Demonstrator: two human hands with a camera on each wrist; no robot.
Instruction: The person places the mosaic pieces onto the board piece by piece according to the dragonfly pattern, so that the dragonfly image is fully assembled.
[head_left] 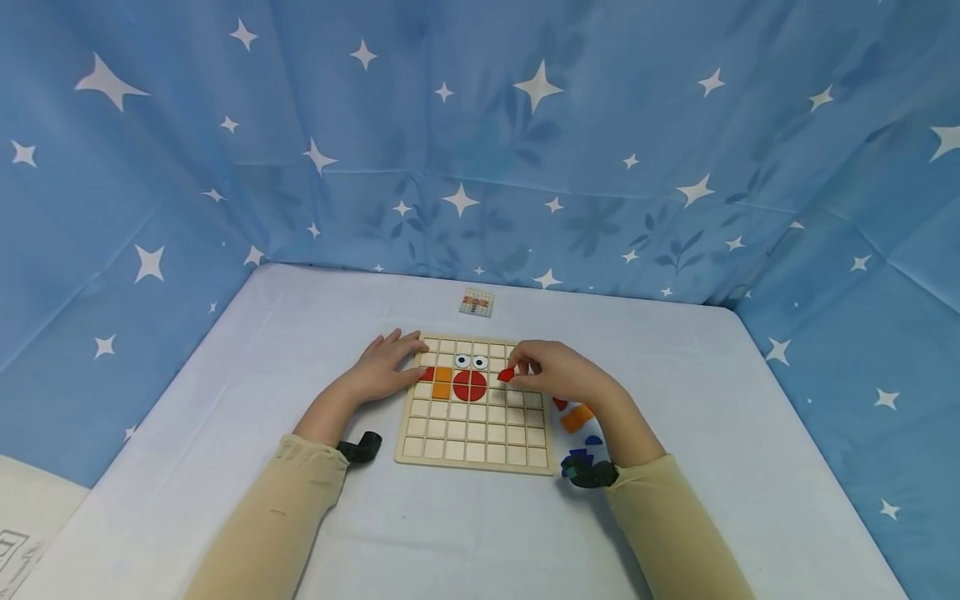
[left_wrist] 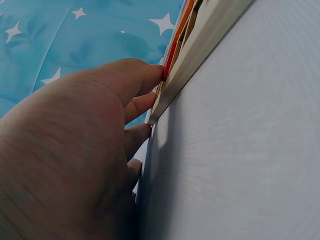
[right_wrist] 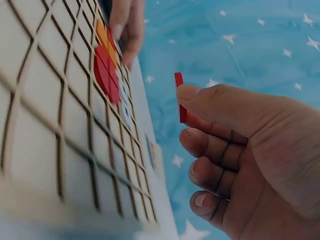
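A wooden grid board (head_left: 455, 451) lies on the table, bearing a red circle (head_left: 469, 386) made of several pieces, two eye pieces (head_left: 471, 362) above it, and two orange squares (head_left: 442, 382). My left hand (head_left: 381, 369) rests at the board's left edge, thumb touching a red piece (head_left: 427, 374) at its edge, fingers spread. Above the right part of the board, my right hand (head_left: 558, 369) pinches a red piece (head_left: 506, 375) between thumb and index finger. The right wrist view shows that red piece (right_wrist: 181, 110) edge-on, off the grid, with the other fingers loosely curled.
Behind the board lies a small picture card (head_left: 477, 302). Right of the board, partly under my right forearm, are orange pieces (head_left: 577, 417), a red piece (head_left: 560, 404) and several blue pieces (head_left: 581, 457). A blue starred curtain (head_left: 480, 233) stands behind the white table (head_left: 420, 533).
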